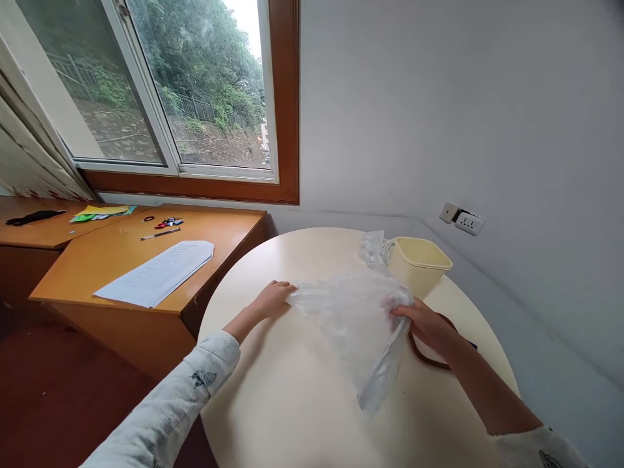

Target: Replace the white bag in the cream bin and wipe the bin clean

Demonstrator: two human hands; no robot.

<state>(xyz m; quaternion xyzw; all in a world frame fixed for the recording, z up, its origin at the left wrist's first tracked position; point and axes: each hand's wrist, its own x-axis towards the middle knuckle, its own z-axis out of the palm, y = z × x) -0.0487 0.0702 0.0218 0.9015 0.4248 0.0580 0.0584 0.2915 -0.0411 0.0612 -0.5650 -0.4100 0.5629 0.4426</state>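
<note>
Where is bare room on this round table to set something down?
Bare tabletop shows nearest you, before the left hand and plastic bag, and beyond that hand toward the far edge. Crowded on the right: yellow bin, right hand, brown-rimmed item.

Window [209,84]: pretty clearly the main light source, soft daylight, and the bit of sky [248,26] is blown out to plain white
Wall [439,117]: flat grey, dimmer toward the upper right, with a dark vignette smudge in that corner
Round table [273,403]: brightest near its far left edge, duller toward the near edge
Left hand [273,299]: soft-edged shadow beside it, running down the table's left side
Plastic bag [341,318]: kinda smeary, pale on pale, folds wash out
Papers [160,273]: bright, writing too small to read
Floor [73,390]: really murky
Sleeves [170,390]: stretched toward the bottom corners, wide-angle style
</note>
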